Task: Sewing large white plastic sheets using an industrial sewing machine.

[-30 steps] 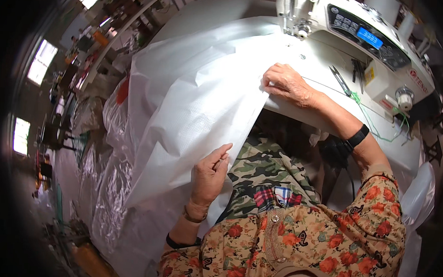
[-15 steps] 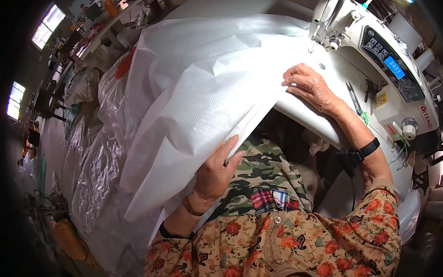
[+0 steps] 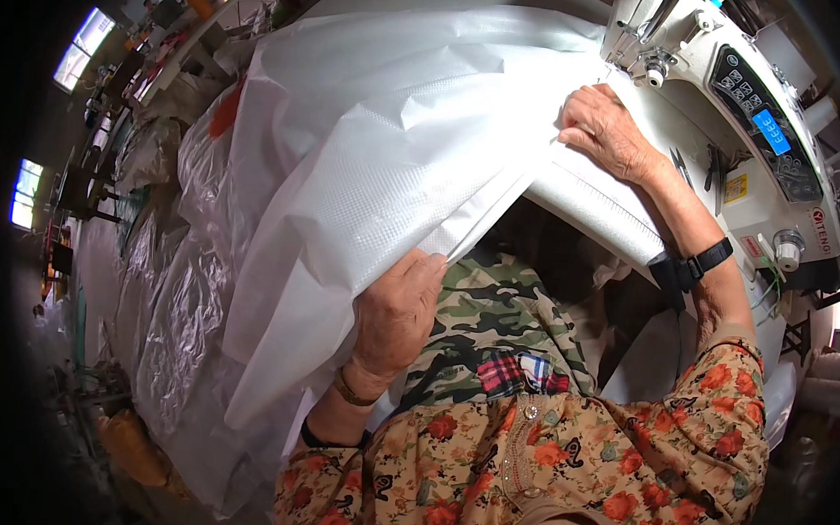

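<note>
The white sheet [image 3: 348, 214] spread toward eleven o'clock, draped partly over the counter [image 3: 673, 119] below the sewing machine [image 3: 767, 126] at two. Near seven o'clock, the left hand [image 3: 400, 308] had its grip pinched on the folded edge — seemingly to straighten it. The right hand [image 3: 611, 132], toward one, pressed curled fingers there, perhaps for steadiness — whether that grip pinched, I couldn't tell.
</note>
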